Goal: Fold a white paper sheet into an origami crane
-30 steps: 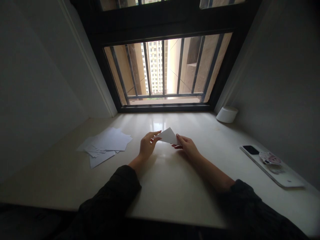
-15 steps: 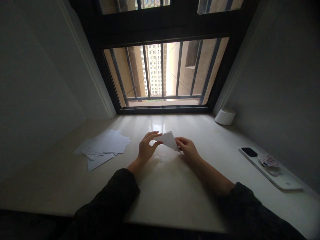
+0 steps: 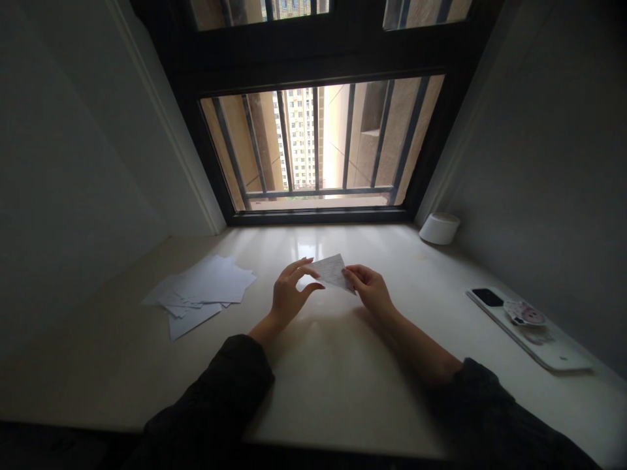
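A small folded piece of paper (image 3: 331, 269), with faint grey marks on the face towards me, is held up above the pale sill. My right hand (image 3: 369, 287) pinches its right edge between thumb and fingers. At the paper's left end is my left hand (image 3: 290, 287), its fingers bent and its thumb standing apart from them. The left fingertips overlap the paper's left corner; whether they press on it is hard to see. Loose white sheets (image 3: 215, 281) lie in an uneven pile to the left of my hands.
A white phone (image 3: 531, 329) with a sticker-like grip lies on the right of the sill (image 3: 313, 378). A white round object (image 3: 439, 228) stands in the far right corner. Beyond the sill is a dark-framed window (image 3: 313, 217) with bars outside.
The paper has turned, so a grey-marked face shows where a plain white one did. My left thumb has moved off the paper, while my right hand keeps its pinch.
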A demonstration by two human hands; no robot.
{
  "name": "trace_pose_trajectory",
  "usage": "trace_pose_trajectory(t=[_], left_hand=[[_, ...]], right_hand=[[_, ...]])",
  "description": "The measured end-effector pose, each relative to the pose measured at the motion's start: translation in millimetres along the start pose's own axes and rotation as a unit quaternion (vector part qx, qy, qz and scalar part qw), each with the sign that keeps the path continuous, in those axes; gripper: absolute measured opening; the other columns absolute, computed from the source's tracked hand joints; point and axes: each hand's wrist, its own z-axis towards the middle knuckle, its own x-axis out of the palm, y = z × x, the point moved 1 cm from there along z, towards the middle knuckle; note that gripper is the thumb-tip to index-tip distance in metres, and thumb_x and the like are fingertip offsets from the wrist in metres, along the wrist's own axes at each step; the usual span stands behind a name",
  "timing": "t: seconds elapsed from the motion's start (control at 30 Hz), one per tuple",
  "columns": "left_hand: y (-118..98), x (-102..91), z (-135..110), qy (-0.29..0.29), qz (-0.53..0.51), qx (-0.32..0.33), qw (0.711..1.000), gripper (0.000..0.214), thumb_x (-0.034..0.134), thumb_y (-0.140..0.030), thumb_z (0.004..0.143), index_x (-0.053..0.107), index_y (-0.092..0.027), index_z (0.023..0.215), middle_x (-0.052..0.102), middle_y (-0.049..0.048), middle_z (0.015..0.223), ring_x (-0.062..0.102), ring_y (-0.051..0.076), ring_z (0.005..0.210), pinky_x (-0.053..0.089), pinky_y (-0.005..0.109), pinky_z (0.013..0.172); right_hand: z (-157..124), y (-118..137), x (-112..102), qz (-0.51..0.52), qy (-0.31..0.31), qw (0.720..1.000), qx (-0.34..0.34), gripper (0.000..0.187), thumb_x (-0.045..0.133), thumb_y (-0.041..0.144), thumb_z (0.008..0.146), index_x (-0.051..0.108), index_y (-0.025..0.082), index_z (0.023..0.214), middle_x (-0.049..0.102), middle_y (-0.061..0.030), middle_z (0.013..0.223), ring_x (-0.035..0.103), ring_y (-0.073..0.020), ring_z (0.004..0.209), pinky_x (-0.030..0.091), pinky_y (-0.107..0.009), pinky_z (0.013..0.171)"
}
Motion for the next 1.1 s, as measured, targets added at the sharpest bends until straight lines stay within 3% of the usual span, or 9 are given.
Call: trace_pose_trajectory(t=[0.1,0.2,0.3,0.4,0.57,0.67,0.77,1.0,1.1], left_hand=[[7.1,0.5,-1.3,-0.014,-0.024,-0.027,0.999,0.011,0.069,-0.016,0.069,0.068,-0.024,0.076,0.056,0.0053,0.126,0.049,0.024,0.119,0.038,0.043,0.1],[14.8,3.5,-2.1,-0.026,-0.079,-0.067,0.994,0.008,0.071,-0.02,0.068,0.07,-0.023,0.076,0.057,0.0071,0.125,0.05,0.025,0.118,0.036,0.042,0.101],[21.1,9.6,-3.0,-0.008,-0.17,-0.129,0.977,0.012,0.074,-0.028,0.066,0.071,-0.02,0.075,0.068,0.0083,0.106,0.06,0.025,0.102,0.042,0.04,0.094],[25.6,15.8,-4.3,0.017,-0.274,-0.208,0.939,0.02,0.075,-0.032,0.063,0.068,-0.017,0.073,0.071,0.0053,0.082,0.065,0.021,0.082,0.047,0.036,0.082],[26.5,17.5,-5.0,0.007,-0.344,-0.257,0.903,0.025,0.074,-0.037,0.065,0.065,-0.014,0.073,0.07,0.0042,0.078,0.064,0.017,0.076,0.047,0.031,0.077],[23.9,16.0,-4.2,-0.021,-0.363,-0.273,0.891,0.027,0.073,-0.038,0.066,0.064,-0.014,0.074,0.068,0.0035,0.076,0.064,0.016,0.077,0.047,0.032,0.08],[21.6,15.0,-3.1,-0.056,-0.389,-0.3,0.869,0.03,0.075,-0.038,0.063,0.062,-0.013,0.074,0.068,0.0035,0.076,0.065,0.016,0.078,0.047,0.035,0.084],[20.4,14.8,-2.9,-0.09,-0.431,-0.343,0.83,0.033,0.076,-0.038,0.063,0.056,-0.014,0.075,0.07,0.006,0.077,0.068,0.019,0.078,0.048,0.038,0.087],[17.4,15.4,-3.0,-0.089,-0.429,-0.339,0.832,0.034,0.076,-0.038,0.063,0.055,-0.014,0.074,0.07,0.006,0.075,0.069,0.019,0.078,0.048,0.038,0.087]], right_hand=[[1.5,0.5,-2.9,0.019,-0.018,1.0,0.012,0.032,0.066,0.049,0.069,0.064,0.02,0.081,0.069,-0.0047,0.074,0.06,-0.0182,0.063,0.046,-0.029,0.054],[3.1,-1.3,-6.4,0.041,-0.032,0.998,0.024,0.04,0.068,0.05,0.067,0.061,0.02,0.093,0.069,-0.0047,0.07,0.061,-0.0182,0.059,0.047,-0.029,0.052],[3.9,-2.8,-8.7,0.065,-0.038,0.997,0.029,0.048,0.071,0.048,0.065,0.058,0.02,0.101,0.07,-0.0037,0.07,0.064,-0.0188,0.062,0.051,-0.03,0.055],[4.2,-2.1,-9.0,0.073,-0.032,0.996,0.029,0.04,0.071,0.042,0.065,0.06,0.02,0.096,0.07,-0.0022,0.073,0.065,-0.0186,0.068,0.053,-0.03,0.06],[2.1,1.9,-6.4,0.101,0.048,0.992,0.057,0.026,0.063,0.039,0.071,0.067,0.02,0.088,0.07,-0.0045,0.09,0.068,-0.0209,0.074,0.053,-0.032,0.066],[-1.4,5.3,-4.0,0.137,0.121,0.982,0.048,0.029,0.054,0.038,0.076,0.069,0.02,0.093,0.067,-0.0067,0.105,0.068,-0.0244,0.082,0.052,-0.036,0.072],[-4.5,7.7,-2.6,0.125,0.162,0.978,0.025,0.031,0.057,0.032,0.073,0.068,0.022,0.1,0.067,-0.0063,0.107,0.067,-0.0258,0.09,0.05,-0.037,0.079],[-6.7,12.0,-0.6,0.142,0.184,0.972,0.039,0.036,0.059,0.031,0.071,0.067,0.024,0.106,0.064,-0.0067,0.115,0.066,-0.0279,0.095,0.05,-0.039,0.081],[-8.0,12.8,2.1,0.12,0.174,0.977,0.032,0.042,0.067,0.034,0.07,0.064,0.026,0.11,0.066,-0.0066,0.112,0.067,-0.0266,0.094,0.05,-0.039,0.08]])
